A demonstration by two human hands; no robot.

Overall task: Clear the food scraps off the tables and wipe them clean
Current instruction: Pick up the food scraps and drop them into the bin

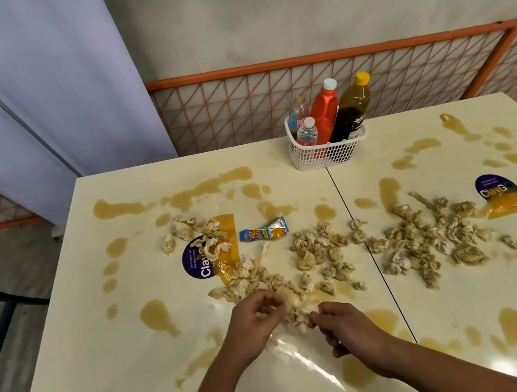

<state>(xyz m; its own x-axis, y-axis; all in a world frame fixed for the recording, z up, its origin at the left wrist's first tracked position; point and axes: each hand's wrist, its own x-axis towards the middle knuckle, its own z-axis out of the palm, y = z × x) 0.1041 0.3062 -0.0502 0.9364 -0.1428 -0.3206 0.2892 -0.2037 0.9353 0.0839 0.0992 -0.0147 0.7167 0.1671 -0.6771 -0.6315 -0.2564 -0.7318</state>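
On the stained worktop [70, 350], the left hand [255, 322] is pinching a clump of food scraps [297, 310] with curled fingers [268, 297]; the right hand [346, 327] is pinching the clump's opposite side. Further loose scraps [424, 242] are lying scattered beyond and right of the fingers.

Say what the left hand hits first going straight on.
Left hand meets the scrap pile at once; its curled fingers already seem to grip it, with the right hand just beyond.
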